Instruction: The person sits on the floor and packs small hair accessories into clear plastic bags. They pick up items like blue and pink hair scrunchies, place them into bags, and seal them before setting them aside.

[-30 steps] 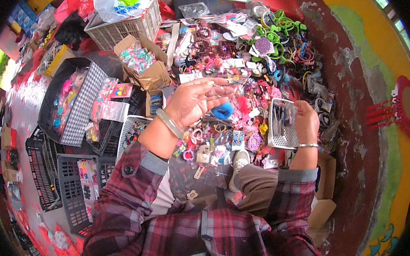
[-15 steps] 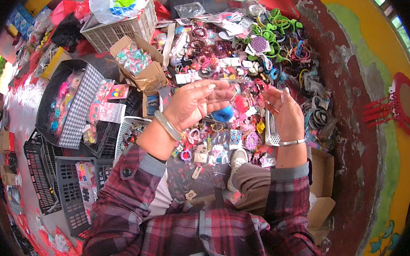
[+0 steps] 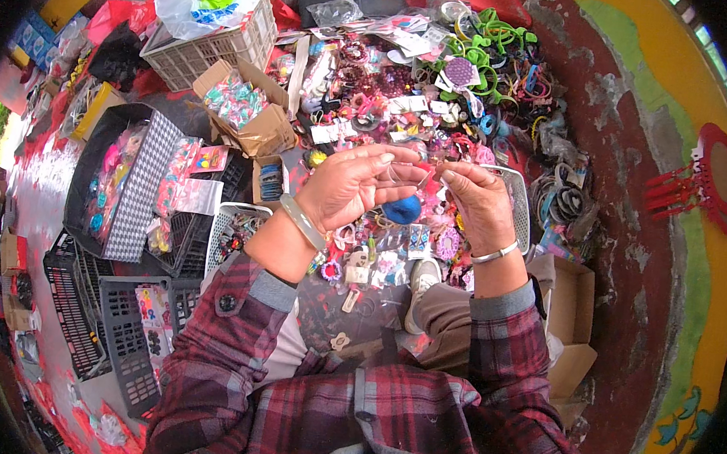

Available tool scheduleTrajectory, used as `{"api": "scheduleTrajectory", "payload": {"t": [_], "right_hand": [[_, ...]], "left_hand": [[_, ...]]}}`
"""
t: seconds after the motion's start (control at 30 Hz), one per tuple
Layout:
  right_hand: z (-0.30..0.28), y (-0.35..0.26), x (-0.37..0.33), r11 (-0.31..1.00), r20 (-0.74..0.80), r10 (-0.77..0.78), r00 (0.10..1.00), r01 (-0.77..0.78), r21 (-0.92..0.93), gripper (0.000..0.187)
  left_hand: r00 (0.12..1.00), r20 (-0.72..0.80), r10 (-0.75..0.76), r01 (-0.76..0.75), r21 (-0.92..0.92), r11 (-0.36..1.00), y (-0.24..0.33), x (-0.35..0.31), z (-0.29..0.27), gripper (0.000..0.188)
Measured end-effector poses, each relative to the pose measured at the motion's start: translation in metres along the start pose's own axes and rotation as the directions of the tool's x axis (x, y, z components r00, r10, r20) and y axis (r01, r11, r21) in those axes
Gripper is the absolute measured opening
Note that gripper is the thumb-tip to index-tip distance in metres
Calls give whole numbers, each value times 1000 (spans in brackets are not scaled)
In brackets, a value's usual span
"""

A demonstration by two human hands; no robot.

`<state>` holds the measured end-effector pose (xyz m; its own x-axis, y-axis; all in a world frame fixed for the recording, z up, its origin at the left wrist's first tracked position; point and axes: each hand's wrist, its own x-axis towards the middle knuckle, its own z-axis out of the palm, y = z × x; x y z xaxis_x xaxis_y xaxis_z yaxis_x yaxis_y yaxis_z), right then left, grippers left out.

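Above the heap, my left hand [image 3: 354, 184] has its thumb resting against its stretched fingers. A small see-through piece [image 3: 414, 175], perhaps plastic film, shows at the fingertips; its exact kind is unclear. Facing it, my right hand [image 3: 482, 209] has its thumb and forefinger pinched together at the near edge of this piece. Just below the left fingers lies a fuzzy blue ball-like thing [image 3: 401, 209]. Hair ties and other small accessories [image 3: 391, 251] in pink, purple and white spread under both hands. A white perforated basket [image 3: 519, 201] stands beside my right hand, partly hidden by it.
At left are an open carton [image 3: 270, 130] of wrapped pieces, a beige crate [image 3: 202, 56], a houndstooth-sided box [image 3: 137, 196] and black baskets [image 3: 121, 327]. Green headbands [image 3: 497, 45] lie at the far right of the heap. An empty carton [image 3: 573, 303] stands near my right sleeve.
My right hand has moved left toward my left hand and its fingers have closed into a pinch. The left hand has stayed nearly in place.
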<state>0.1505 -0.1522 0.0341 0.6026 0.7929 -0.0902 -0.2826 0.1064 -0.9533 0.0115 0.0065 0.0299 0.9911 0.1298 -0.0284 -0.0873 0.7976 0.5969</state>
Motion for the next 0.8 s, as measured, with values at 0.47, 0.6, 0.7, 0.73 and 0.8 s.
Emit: {"api": "scheduleTrajectory", "payload": {"t": [0.47, 0.6, 0.7, 0.73, 0.8], "right_hand": [[-2, 2, 1, 991, -45, -66, 997, 60, -119, 15], [0, -1, -2, 995, -37, -98, 995, 97, -33, 15], [0, -2, -3, 995, -20, -77, 997, 78, 67, 14], [0, -2, -4, 992, -13, -66, 998, 67, 103, 14], [-1, -4, -4, 992, -3, -30, 1000, 30, 125, 12]], "left_hand": [[998, -50, 23, -16, 143, 990, -4, 3, 1, 26], [1000, -21, 8, -6, 102, 995, -1, 2, 2, 27], [999, -35, 15, -12, 78, 997, 1, 0, 7, 26], [999, -27, 20, -18, 75, 997, 1, 0, 6, 25], [1000, -10, 29, -29, 69, 997, 1, -1, 3, 24]]}}
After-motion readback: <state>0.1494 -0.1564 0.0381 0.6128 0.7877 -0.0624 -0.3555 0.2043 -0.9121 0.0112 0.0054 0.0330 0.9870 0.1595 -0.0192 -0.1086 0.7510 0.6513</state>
